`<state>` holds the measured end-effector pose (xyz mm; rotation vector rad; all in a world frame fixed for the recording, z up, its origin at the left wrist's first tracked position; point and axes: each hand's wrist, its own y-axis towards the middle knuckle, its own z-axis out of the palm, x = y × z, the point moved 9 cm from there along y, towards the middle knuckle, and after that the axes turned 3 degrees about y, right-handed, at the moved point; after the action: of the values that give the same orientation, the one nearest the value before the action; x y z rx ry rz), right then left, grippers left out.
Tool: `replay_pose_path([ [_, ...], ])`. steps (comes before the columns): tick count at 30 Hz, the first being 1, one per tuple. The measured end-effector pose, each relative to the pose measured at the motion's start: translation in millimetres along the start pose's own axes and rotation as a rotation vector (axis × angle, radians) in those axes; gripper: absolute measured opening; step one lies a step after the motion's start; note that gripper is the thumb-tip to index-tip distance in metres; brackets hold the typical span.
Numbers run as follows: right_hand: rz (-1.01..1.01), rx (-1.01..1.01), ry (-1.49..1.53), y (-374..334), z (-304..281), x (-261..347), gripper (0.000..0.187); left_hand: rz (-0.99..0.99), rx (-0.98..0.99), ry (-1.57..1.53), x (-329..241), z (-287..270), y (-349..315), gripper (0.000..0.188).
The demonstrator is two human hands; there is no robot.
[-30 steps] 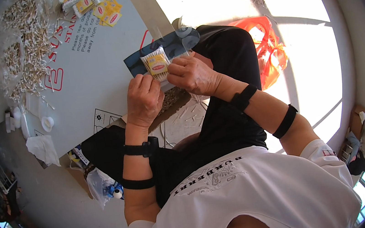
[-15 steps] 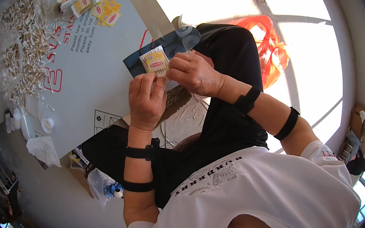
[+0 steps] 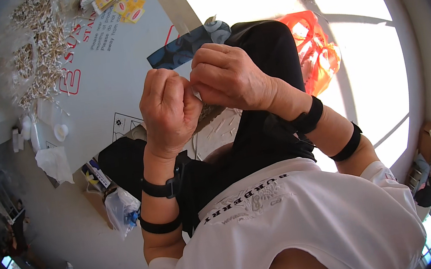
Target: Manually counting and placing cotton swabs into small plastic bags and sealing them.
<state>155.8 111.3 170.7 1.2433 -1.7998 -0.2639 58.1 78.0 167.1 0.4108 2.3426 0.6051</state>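
Note:
My left hand [image 3: 169, 110] and my right hand [image 3: 235, 77] meet knuckle to knuckle above my lap, both closed, thumbs and fingertips pinched together. A small whitish, see-through bit of plastic [image 3: 196, 92] peeks out between them. The pack of cotton swabs they gripped half a second ago is hidden behind the fingers. Just beyond my hands lies a dark blue patterned strip [image 3: 187, 45], reaching from the board's edge to my knee.
A grey printed board [image 3: 106, 89] bears a heap of loose cotton swabs [image 3: 42, 59], yellow cards [image 3: 131, 8], filled packs [image 3: 104, 1], a white ring [image 3: 61, 132] and crumpled tissue [image 3: 54, 164]. Right of my knee, a red plastic bag [image 3: 320, 61] sits on the sunlit floor.
Both hands have come up closer to the camera and turned, fingers curling tighter. The yellow-labelled swab pack, visible before, is now out of sight behind them.

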Motion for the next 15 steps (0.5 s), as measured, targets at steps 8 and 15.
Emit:
replay_pose_path([
  [8, 0.084, -0.069, 0.113, -11.1, -24.2, 20.3, 0.014, -0.004, -0.002, -0.014, -30.0, -24.6, -7.0, 0.016],
  [15, 0.185, -0.061, 0.212, -23.4, -37.8, 43.8, 0.010, -0.008, -0.025, -0.009, -51.3, -52.5, -25.0, 0.017],
])
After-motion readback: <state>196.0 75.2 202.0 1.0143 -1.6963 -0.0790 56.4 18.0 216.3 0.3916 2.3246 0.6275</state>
